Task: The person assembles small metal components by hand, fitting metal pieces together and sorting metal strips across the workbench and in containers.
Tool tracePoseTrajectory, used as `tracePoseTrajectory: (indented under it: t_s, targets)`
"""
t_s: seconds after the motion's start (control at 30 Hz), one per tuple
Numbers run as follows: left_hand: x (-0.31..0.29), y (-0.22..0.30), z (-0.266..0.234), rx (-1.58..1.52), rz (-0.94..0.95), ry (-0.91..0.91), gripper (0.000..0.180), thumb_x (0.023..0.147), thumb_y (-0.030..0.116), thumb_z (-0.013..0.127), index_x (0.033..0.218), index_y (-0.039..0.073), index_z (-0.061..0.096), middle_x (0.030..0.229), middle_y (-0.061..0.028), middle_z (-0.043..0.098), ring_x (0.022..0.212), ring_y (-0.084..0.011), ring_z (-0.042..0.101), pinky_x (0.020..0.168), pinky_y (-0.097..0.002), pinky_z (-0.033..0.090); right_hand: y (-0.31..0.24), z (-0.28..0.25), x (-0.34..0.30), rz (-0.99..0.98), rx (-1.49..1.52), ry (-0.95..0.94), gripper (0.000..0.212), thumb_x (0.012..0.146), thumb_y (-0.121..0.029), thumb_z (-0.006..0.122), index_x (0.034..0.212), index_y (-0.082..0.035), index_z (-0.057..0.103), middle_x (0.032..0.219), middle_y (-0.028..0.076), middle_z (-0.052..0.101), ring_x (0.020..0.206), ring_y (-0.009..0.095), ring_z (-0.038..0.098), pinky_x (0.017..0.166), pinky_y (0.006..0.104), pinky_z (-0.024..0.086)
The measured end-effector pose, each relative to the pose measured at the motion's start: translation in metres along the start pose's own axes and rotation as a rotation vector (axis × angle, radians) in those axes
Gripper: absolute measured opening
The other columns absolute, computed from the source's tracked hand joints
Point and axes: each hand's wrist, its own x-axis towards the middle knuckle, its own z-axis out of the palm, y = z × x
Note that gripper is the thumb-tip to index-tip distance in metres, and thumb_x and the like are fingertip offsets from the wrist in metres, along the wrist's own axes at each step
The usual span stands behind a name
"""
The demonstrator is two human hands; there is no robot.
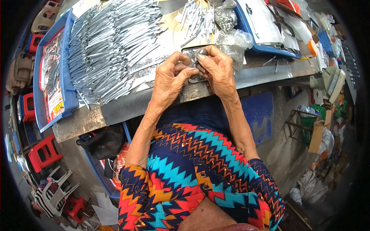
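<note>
My left hand (171, 79) and my right hand (219, 69) meet at the table's front edge. Their thumbs and fingers are pinched together, fingertips nearly touching. Whatever lies between them is too small and too covered to name. Beneath the fingertips sits a small dark-rimmed tray (187, 49) with shiny metal bits, mostly hidden by my hands. To the left spreads a wide heap of thin grey metal strips (115, 46). Beyond my hands lies a smaller pile of metal pieces (198, 17). Clear plastic bags (227, 42) rest close to my right hand.
A blue tray (71, 98) holding printed packages stands at the table's left end. Another blue tray (266, 50), with paper and pliers (280, 17), is at the right. Under the table is a black mesh bag (102, 143). Red stools (44, 153) stand at far left.
</note>
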Motion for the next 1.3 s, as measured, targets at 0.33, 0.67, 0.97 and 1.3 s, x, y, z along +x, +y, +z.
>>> tracePoseTrajectory:
  t_s: [0.33, 0.67, 0.97, 1.3]
  targets:
    - [-0.003, 0.006, 0.004, 0.149, 0.207, 0.048, 0.017, 0.073, 0.003, 0.065, 0.084, -0.001, 0.053, 0.063, -0.005, 0.054, 0.061, -0.0066, 0.052, 0.053, -0.0243, 0.043, -0.008, 0.0, -0.008, -0.153, -0.473, 0.054, 0.008, 0.08, -0.007, 0.056, 0.085, 0.0, 0.055, 0.068, -0.004, 0.047, 0.059, 0.002, 0.038, 0.05, 0.0178, 0.03]
    - [-0.003, 0.006, -0.009, 0.384, 0.323, -0.022, 0.018, 0.079, 0.005, 0.055, 0.094, 0.0, 0.048, 0.076, -0.0221, 0.057, 0.073, -0.0364, 0.059, 0.063, -0.0373, 0.045, -0.013, -0.005, -0.005, -0.015, -0.467, 0.012, 0.01, 0.082, -0.01, 0.057, 0.083, 0.0, 0.055, 0.065, -0.003, 0.048, 0.056, 0.002, 0.039, 0.049, 0.0178, 0.03]
    - [0.022, 0.006, -0.046, 0.698, 0.367, 0.209, 0.017, 0.078, -0.005, 0.053, 0.094, 0.001, 0.054, 0.089, -0.0149, 0.059, 0.08, -0.0278, 0.06, 0.07, -0.0306, 0.047, -0.016, -0.036, 0.003, -0.259, -0.934, 0.171, 0.013, 0.077, -0.008, 0.056, 0.084, 0.004, 0.057, 0.064, 0.011, 0.055, 0.056, 0.014, 0.049, 0.053, 0.0289, 0.039]
    - [0.036, -0.025, -0.048, 1.273, 0.394, 0.279, 0.027, 0.064, -0.004, 0.056, 0.088, 0.01, 0.058, 0.084, -0.0072, 0.051, 0.084, -0.0259, 0.05, 0.072, -0.038, 0.038, 0.005, -0.047, 0.009, -0.466, -1.183, 0.039, 0.005, 0.075, -0.001, 0.048, 0.079, 0.003, 0.048, 0.076, 0.022, 0.052, 0.07, 0.04, 0.052, 0.063, 0.0451, 0.041]
